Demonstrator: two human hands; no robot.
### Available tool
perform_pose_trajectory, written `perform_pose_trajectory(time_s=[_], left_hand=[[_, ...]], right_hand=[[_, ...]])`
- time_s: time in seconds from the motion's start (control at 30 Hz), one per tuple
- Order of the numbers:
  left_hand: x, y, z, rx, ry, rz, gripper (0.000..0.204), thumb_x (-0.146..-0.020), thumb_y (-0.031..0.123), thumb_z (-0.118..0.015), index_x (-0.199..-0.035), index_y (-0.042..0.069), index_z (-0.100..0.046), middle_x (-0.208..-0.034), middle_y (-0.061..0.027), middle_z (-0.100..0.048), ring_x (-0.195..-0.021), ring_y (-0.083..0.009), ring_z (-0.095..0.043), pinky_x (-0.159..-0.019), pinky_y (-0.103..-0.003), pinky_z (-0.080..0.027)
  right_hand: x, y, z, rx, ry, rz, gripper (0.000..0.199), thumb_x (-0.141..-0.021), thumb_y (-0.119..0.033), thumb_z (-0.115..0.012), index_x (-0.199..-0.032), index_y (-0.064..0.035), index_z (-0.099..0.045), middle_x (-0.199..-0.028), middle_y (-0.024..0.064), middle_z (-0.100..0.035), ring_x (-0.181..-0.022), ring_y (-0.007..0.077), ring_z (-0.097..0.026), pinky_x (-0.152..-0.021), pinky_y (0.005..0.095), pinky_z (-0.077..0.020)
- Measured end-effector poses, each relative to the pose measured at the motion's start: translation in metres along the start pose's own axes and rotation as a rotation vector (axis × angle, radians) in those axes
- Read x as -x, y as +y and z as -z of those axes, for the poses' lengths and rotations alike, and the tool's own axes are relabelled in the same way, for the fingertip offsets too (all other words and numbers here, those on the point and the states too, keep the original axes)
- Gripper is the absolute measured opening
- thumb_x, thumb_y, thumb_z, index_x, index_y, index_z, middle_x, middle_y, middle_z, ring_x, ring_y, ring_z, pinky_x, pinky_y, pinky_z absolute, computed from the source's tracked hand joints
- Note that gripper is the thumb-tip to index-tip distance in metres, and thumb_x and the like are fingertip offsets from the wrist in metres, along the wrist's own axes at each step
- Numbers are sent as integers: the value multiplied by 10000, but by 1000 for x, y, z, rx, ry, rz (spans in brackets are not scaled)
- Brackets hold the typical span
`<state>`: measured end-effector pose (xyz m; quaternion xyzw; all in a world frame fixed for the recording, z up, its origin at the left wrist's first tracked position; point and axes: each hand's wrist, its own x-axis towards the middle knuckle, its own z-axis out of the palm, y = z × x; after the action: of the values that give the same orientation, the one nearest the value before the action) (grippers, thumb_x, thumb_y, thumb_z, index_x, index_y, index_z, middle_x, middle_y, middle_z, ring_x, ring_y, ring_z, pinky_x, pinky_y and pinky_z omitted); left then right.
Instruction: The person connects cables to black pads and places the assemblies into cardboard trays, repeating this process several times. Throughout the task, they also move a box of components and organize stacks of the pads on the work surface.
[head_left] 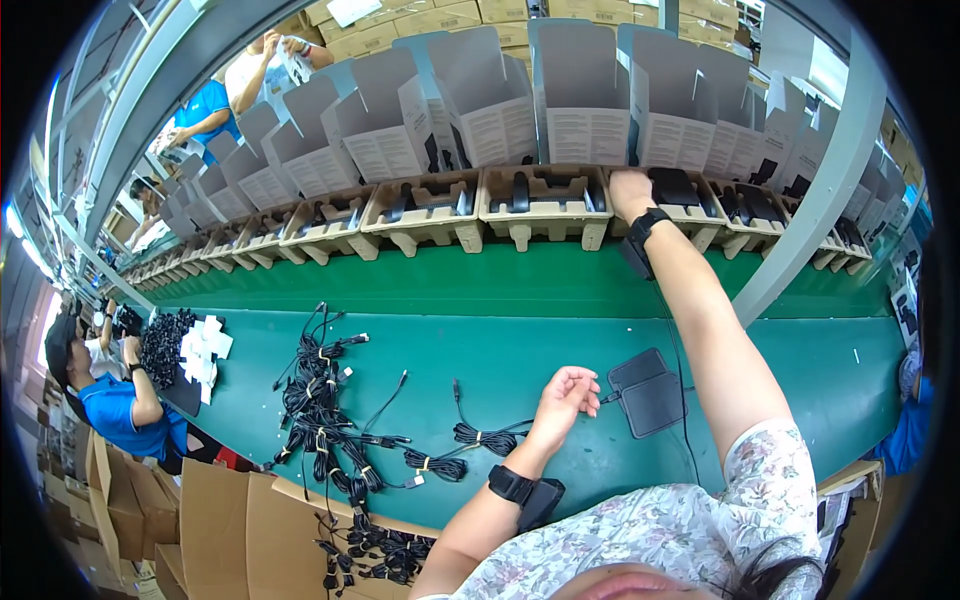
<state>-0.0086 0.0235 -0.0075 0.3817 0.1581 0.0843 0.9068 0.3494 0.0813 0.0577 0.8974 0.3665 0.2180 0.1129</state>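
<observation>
My right hand [630, 194] reaches to the far side, into a brown moulded-pulp tray [690, 222] that holds a black flat-topped device [674, 187]. Its fingertips are hidden behind the tray wall, so what they grip does not show. Above the green bench, my left hand [568, 398] hovers with loosely bent fingers, slightly apart and with nothing visible in them. Just right of it lies a flat black rectangular piece [648, 393], seemingly two overlapping parts, with a small plug at its left edge. Bundled black cables [485, 438] lie left of my left hand.
A row of pulp trays [545, 205] with upright grey-white box flaps [585, 100] lines the far edge. A grey metal post [815, 200] stands right of my right arm. Tied cables [320, 400] heap at left, above a cardboard box [215, 530]. A co-worker in blue [110, 410] sits left.
</observation>
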Motion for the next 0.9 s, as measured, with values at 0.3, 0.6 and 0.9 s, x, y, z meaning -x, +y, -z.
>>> perform_pose_trajectory(time_s=[0.3,0.6,0.9], left_hand=[[4,3,4,-35,21,-5,146,-937,134,-482,-1014,12,-508,-858,-67,-572,-674,-119,-553,-595,-246,-469],[-1,-1,-1,-39,13,-9,133,-934,120,-484,-1007,13,-513,-844,-70,-578,-660,-120,-554,-586,-247,-469],[1,-2,8,-53,58,-24,114,-927,100,-484,-994,17,-523,-832,-72,-579,-653,-124,-555,-572,-255,-475]], right_hand=[[-1,11,-13,-202,-32,31,186,-804,-142,-496,-813,-53,-658,-879,180,-641,-820,327,-629,-703,411,-507],[17,27,-1,-84,-95,76,209,-818,-110,-479,-954,-81,-635,-898,147,-618,-870,332,-598,-719,416,-489],[210,18,123,-351,-414,556,551,-637,-332,-742,-1088,-76,-559,-1011,91,-539,-987,284,-521,-762,391,-443]])
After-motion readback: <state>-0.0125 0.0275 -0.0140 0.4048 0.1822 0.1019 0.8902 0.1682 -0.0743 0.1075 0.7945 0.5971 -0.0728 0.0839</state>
